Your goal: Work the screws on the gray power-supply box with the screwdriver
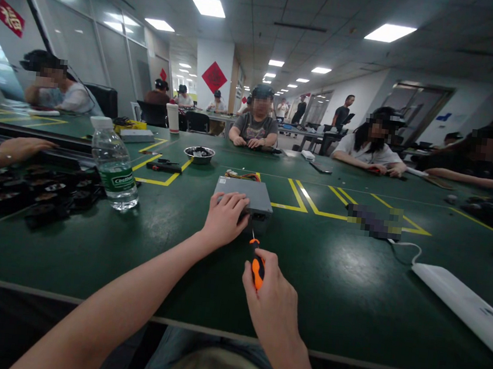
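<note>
A grey metal power supply box sits on the green table, with coloured wires at its far side. On its top and near left edge rests my left hand, the fingers bent over the box and lying against it. My right hand is wrapped round the orange and black handle of a screwdriver. The screwdriver's shaft points at the near face of the box, just right of my left hand. Whether its tip touches the box, I cannot tell.
A water bottle stands left, beside black fans and another person's hand. Beyond are a metal bowl and a black tool. A white power bank lies right. People sit across the table.
</note>
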Motion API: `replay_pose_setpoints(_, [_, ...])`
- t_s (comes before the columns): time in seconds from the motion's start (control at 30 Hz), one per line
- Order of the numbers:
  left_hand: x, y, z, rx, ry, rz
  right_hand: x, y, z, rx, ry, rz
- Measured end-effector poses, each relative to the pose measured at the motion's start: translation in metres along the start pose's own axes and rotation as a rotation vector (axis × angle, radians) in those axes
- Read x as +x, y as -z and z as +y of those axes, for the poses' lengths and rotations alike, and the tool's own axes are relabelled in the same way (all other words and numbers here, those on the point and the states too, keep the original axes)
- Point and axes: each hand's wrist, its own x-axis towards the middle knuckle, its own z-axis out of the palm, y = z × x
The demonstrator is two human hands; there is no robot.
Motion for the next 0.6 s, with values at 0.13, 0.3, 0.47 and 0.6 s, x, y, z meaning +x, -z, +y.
replay_pose_setpoints(0.13, [0.000, 0.001, 0.000, 0.001, 0.002, -0.002, -0.002, 0.002, 0.007, 0.076, -0.044, 0.017])
replay_pose_setpoints(0.3, [0.000, 0.001, 0.000, -0.003, -0.002, -0.003, -0.010, 0.009, 0.017, 0.115, -0.065, 0.109])
replay_pose_setpoints(0.47, [-0.001, 0.000, -0.002, 0.002, -0.011, -0.001, -0.012, 0.016, 0.030, 0.076, -0.123, 0.167])
replay_pose_setpoints(0.6, [-0.001, -0.001, -0.003, -0.002, -0.026, 0.000, -0.009, 0.016, 0.036, 0.059, -0.118, 0.173])
